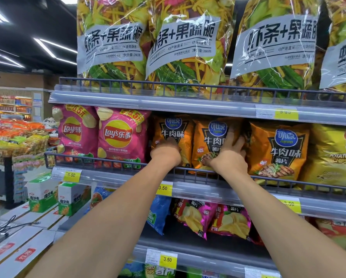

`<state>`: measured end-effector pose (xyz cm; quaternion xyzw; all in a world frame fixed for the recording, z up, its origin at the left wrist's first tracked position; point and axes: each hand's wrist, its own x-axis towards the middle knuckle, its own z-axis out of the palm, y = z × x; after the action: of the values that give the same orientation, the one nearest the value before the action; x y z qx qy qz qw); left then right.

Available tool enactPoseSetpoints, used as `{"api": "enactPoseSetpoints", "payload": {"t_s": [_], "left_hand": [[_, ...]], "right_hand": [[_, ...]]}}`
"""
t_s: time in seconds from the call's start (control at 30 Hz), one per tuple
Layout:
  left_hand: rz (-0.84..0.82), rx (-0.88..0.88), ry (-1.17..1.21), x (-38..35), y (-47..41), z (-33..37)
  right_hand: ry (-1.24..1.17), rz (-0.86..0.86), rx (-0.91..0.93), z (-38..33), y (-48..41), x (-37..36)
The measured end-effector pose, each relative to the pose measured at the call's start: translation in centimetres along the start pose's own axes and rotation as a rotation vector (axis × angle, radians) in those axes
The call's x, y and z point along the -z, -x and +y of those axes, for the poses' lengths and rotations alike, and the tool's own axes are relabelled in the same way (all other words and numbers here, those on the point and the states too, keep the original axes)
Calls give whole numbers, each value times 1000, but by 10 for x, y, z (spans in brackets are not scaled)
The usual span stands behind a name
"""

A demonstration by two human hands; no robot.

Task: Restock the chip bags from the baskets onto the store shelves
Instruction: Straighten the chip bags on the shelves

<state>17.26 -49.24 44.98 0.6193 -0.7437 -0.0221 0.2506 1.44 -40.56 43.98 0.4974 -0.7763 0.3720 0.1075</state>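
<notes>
Three orange beef-flavour chip bags stand in a row behind the wire rail of the middle shelf (112,173). My left hand (165,152) is on the front of the left orange bag (173,130), knuckles up and fingers curled into it. My right hand (229,155) lies spread on the middle orange bag (212,137). Its thumb points left and its straight fingers reach the gap beside the right orange bag (278,151). No basket is in view.
Pink Lay's bags (120,135) stand left of the orange ones and a yellow potato chip bag (332,157) stands to the right. Large vegetable crisp bags (180,43) fill the top shelf. Purple bags (212,217) lie on the lower shelf. Green-white boxes (72,197) stand low at the left.
</notes>
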Motion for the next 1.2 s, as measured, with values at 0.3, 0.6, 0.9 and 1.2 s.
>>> {"api": "enactPoseSetpoints", "payload": {"t_s": [0.3, 0.6, 0.9, 1.2], "left_hand": [[-30, -146, 30, 9, 10, -19], [0, -242, 145, 24, 52, -34], [51, -361, 125, 13, 93, -23], [116, -359, 201, 3, 93, 11]], "right_hand": [[25, -20, 12, -3, 10, 9], [-22, 53, 64, -10, 45, 28], [10, 215, 107, 29, 104, 59], [105, 212, -6, 94, 81, 94]]}}
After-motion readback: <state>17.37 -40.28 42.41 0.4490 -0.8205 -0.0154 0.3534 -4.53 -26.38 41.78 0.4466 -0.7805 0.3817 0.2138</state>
